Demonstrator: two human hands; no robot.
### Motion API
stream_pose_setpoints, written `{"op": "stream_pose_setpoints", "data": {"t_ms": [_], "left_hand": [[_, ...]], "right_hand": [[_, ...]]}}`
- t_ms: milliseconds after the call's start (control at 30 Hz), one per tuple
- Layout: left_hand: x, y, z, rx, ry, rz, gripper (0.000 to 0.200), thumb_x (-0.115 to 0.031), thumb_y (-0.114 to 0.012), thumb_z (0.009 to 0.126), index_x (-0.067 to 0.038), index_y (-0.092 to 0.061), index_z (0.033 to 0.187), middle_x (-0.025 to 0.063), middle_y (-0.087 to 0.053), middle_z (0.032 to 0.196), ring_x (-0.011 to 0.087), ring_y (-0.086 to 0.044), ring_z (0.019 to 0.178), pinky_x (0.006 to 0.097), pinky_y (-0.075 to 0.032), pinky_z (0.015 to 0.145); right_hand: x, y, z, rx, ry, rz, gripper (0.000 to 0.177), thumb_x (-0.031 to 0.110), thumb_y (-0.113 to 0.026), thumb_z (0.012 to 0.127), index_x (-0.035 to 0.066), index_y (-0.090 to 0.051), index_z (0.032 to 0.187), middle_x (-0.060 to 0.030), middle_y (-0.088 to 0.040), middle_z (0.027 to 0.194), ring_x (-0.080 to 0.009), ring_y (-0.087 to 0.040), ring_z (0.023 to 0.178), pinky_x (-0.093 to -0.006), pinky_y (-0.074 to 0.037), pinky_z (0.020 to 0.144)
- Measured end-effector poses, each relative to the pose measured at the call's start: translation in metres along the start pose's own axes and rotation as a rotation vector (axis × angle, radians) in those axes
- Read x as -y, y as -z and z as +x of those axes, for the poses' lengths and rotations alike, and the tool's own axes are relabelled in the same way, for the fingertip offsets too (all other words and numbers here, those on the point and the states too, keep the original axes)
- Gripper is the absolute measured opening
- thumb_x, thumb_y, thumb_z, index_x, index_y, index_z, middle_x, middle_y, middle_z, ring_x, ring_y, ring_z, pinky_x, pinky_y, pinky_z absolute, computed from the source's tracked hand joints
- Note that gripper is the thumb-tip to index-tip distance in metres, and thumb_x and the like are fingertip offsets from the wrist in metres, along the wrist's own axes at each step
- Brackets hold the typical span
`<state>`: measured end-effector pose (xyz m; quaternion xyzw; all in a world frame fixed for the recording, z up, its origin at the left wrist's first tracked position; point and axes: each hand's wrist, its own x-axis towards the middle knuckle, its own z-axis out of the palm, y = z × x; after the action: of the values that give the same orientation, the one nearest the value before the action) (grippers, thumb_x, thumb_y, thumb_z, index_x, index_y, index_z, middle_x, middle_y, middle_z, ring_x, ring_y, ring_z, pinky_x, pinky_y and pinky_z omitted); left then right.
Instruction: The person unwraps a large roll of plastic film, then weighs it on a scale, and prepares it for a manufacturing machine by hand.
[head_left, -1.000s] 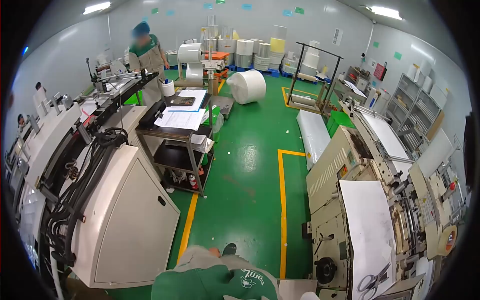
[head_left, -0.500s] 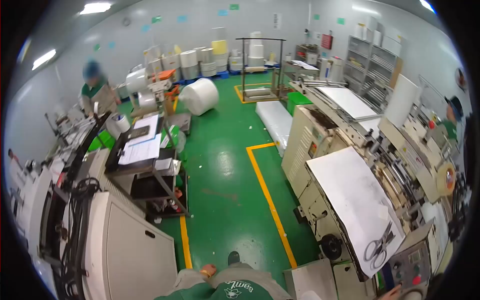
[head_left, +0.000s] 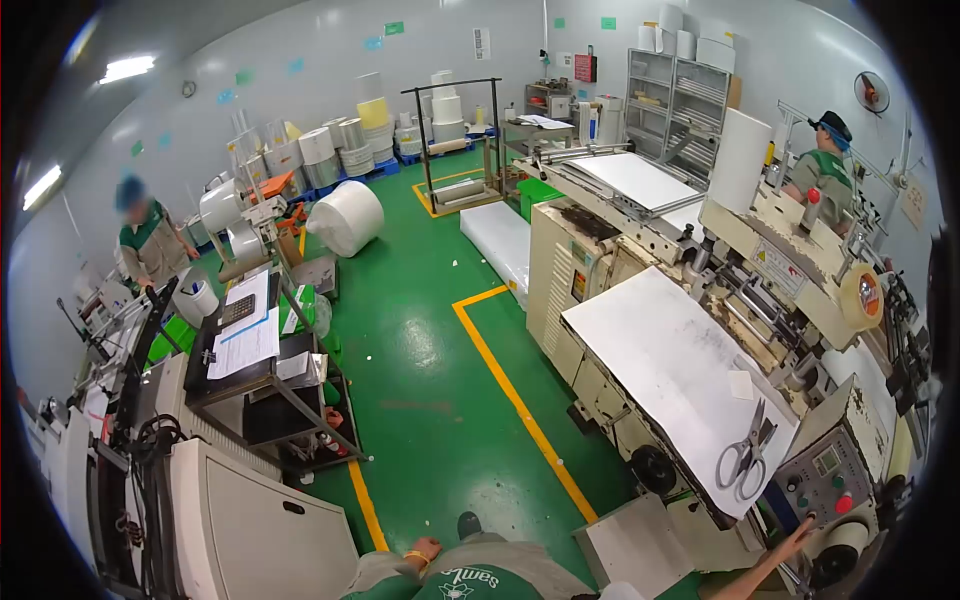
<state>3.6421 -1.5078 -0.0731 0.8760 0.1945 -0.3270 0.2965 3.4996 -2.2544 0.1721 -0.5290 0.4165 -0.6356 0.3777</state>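
The person stands on the green-painted factory floor [head_left: 440, 400] between two machines. The right hand [head_left: 798, 535] reaches out low at the right edge of the view, fingers stretched forward and grasping nothing. Its tip lies at the lower edge of the grey metal control box [head_left: 825, 480], which carries a small display and round red and green buttons. Whether the fingertip actually touches the box cannot be told.

The box sits at the near corner of the large beige machine [head_left: 600, 290] on the right, just below a sloping white sheet [head_left: 670, 360]. A pair of steel scissors [head_left: 745, 462] lies on the lower end of that sheet, near the box. A roll of tan packing tape [head_left: 860, 296] hangs higher up on the machine.

The left hand [head_left: 423, 548], with a yellow band at the wrist, lies low against the person's side at the bottom of the view. Only part of it shows, so it cannot be told whether it is clenched or loose.

One co-worker in green [head_left: 822, 165] stands at the far side of the beige machine. Another co-worker [head_left: 150, 240] stands at the left, beyond a dark metal trolley [head_left: 250, 382] bearing papers. A big white roll [head_left: 345, 215] lies on the floor, well apart from both.
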Motion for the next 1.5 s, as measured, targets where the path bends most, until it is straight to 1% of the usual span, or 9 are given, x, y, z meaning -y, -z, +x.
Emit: {"op": "stream_pose_setpoints", "data": {"t_ms": [133,200,233,267,433,533,567,867,1500], "left_hand": [[0.002,-0.004,0.015,0.046,-0.013,-0.024,0.040,-0.034,-0.055,0.066,-0.010,-0.064,0.096,0.0141,-0.061,0.101,0.0312,-0.056,0.097,0.0362,-0.043,0.087],[-0.006,0.000,0.016,0.006,-0.032,-0.001,0.039,-0.034,-0.055,0.066,-0.010,-0.064,0.096,0.0141,-0.061,0.100,0.0314,-0.056,0.096,0.0363,-0.043,0.087],[-0.008,0.004,0.013,0.016,-0.066,0.019,0.039,-0.034,-0.055,0.066,-0.010,-0.064,0.096,0.0142,-0.061,0.098,0.0317,-0.056,0.095,0.0367,-0.043,0.086],[-0.007,0.002,0.012,0.014,-0.048,-0.013,0.039,-0.034,-0.055,0.066,-0.010,-0.065,0.095,0.0144,-0.061,0.098,0.0321,-0.057,0.093,0.0369,-0.044,0.085],[-0.010,0.001,-0.003,-0.010,-0.094,0.055,0.038,-0.034,-0.055,0.066,-0.011,-0.065,0.095,0.0151,-0.061,0.097,0.0319,-0.057,0.094,0.0361,-0.043,0.086],[-0.006,0.002,-0.007,0.052,-0.093,0.058,0.039,-0.034,-0.055,0.066,-0.012,-0.065,0.096,0.0144,-0.061,0.099,0.0319,-0.056,0.095,0.0356,-0.043,0.087],[0.006,-0.005,0.004,0.050,-0.089,0.053,0.039,-0.035,-0.055,0.066,-0.012,-0.065,0.095,0.0145,-0.061,0.099,0.0319,-0.056,0.096,0.0354,-0.043,0.087],[-0.012,0.015,-0.002,-0.003,-0.019,0.055,0.036,-0.033,-0.055,0.065,-0.010,-0.066,0.091,0.0149,-0.062,0.094,0.0319,-0.058,0.090,0.0366,-0.045,0.082],[-0.047,0.011,0.006,0.010,-0.138,0.139,0.038,-0.031,-0.053,0.067,-0.011,-0.064,0.096,0.0162,-0.060,0.101,0.0344,-0.055,0.097,0.0374,-0.042,0.088]], "right_hand": [[0.012,-0.003,-0.006,0.072,-0.029,0.073,0.068,0.038,-0.052,0.085,0.002,-0.021,0.134,-0.0214,-0.023,0.137,-0.0294,-0.035,0.119,-0.0378,-0.030,0.099],[0.012,0.003,-0.002,-0.016,-0.197,-0.292,0.065,0.034,-0.053,0.085,-0.001,-0.027,0.132,-0.0228,-0.031,0.133,-0.0293,-0.039,0.115,-0.0372,-0.032,0.097],[0.012,-0.002,-0.001,0.058,-0.024,0.090,0.062,0.033,-0.055,0.084,-0.003,-0.032,0.129,-0.0231,-0.035,0.129,-0.0292,-0.041,0.113,-0.0368,-0.033,0.096],[0.011,-0.003,-0.002,0.037,-0.011,0.102,0.061,0.033,-0.055,0.084,-0.004,-0.034,0.127,-0.0225,-0.036,0.129,-0.0286,-0.040,0.114,-0.0366,-0.033,0.097],[-0.040,0.012,0.026,0.043,-0.005,0.091,0.063,0.033,-0.056,0.083,-0.005,-0.033,0.127,-0.0220,-0.035,0.129,-0.0278,-0.041,0.112,-0.0371,-0.033,0.096],[0.042,-0.010,-0.017,0.016,-0.149,-0.069,0.076,0.048,-0.054,0.080,0.001,-0.026,0.133,-0.0156,-0.031,0.135,-0.0252,-0.034,0.121,-0.0330,-0.027,0.099],[0.021,-0.007,-0.008,-0.042,-0.142,-0.064,0.067,0.042,-0.055,0.082,0.001,-0.032,0.130,-0.0125,-0.038,0.130,-0.0213,-0.038,0.116,-0.0325,-0.029,0.097],[0.028,-0.005,-0.003,-0.014,-0.188,-0.120,0.076,0.048,-0.054,0.081,0.003,-0.024,0.135,-0.0133,-0.025,0.139,-0.0226,-0.031,0.123,-0.0316,-0.023,0.101],[0.038,-0.010,-0.011,-0.081,-0.120,0.003,0.066,0.037,-0.061,0.079,-0.006,-0.038,0.123,-0.0163,-0.044,0.123,-0.0212,-0.044,0.109,-0.0303,-0.032,0.094]]}}
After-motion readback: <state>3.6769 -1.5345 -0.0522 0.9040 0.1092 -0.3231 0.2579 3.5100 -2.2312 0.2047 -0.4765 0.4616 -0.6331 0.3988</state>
